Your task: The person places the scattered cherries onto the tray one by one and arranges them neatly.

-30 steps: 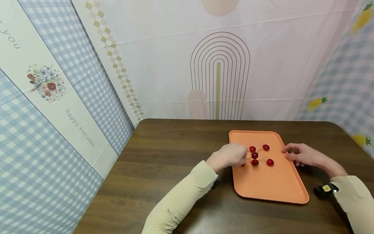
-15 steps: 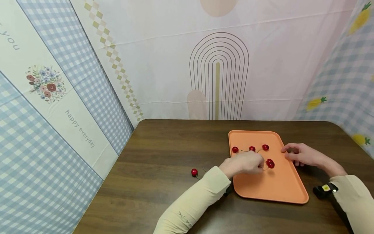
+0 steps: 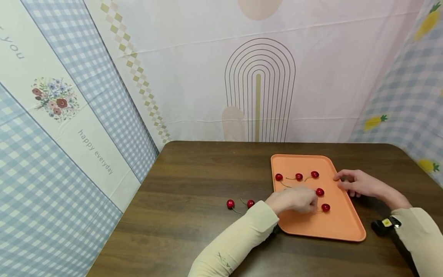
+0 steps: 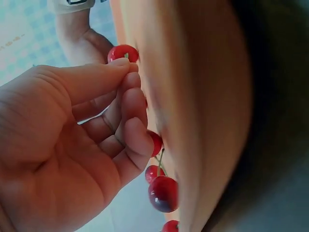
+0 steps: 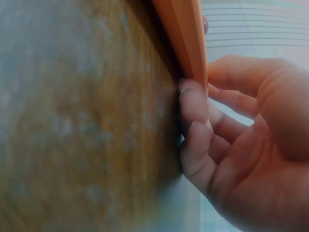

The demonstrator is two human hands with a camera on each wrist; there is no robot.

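My left hand (image 3: 300, 199) is over the orange tray (image 3: 322, 225), and its thumb and index finger pinch the thin stem of a red cherry (image 3: 325, 207). In the left wrist view this cherry (image 4: 122, 51) sits just past the fingertips. Just behind it on the tray is another cherry (image 3: 320, 192), partly by the knuckles. Farther back lie a left cherry (image 3: 278, 177), a middle cherry (image 3: 299, 176) and a right cherry (image 3: 315, 174), all with stems. My right hand (image 3: 360, 183) grips the tray's right rim, thumb above and fingers below, as the right wrist view shows.
On the brown wooden table (image 3: 180, 231), left of the tray, lie two more cherries: one farther left (image 3: 230, 204) and one (image 3: 250, 204) beside my left sleeve. A patterned cloth (image 3: 194, 84) hangs behind the table.
My left hand has moved right across the tray, then towards its near side, bringing a cherry to a spot in front of the others. The right hand has stayed at the rim.
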